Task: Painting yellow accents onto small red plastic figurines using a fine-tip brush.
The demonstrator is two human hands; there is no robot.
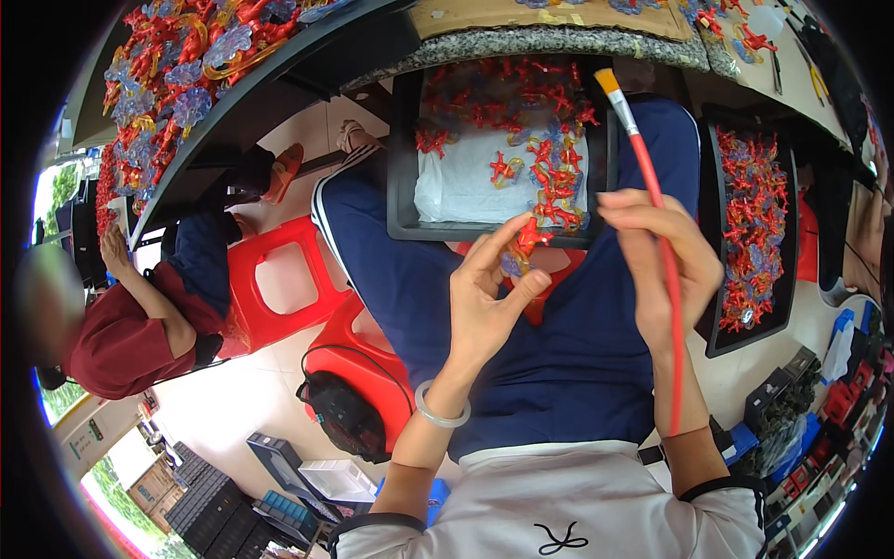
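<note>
Between the thumb and fingers of my left hand [489, 293] is a small red figurine [529, 240] with a clear bluish base. It is held over the near edge of a black tray [402, 226] that rests across my lap. My right hand [666, 252] grips a paintbrush [643, 154] with a long red handle and yellow bristles; the bristles point up and away, apart from the figurine. Several more red and blue-clear figurines [559, 172] lie in the tray on a white sheet [456, 186], mostly along its far and right sides.
A second black tray [712, 326] full of figurines stands to my right. Heaped figurines [191, 70] cover a table at the far left, where another person [130, 326] sits. Red stools [279, 270] stand on my left, one bearing a black bag [343, 415]. A granite-edged bench [559, 42] lies ahead.
</note>
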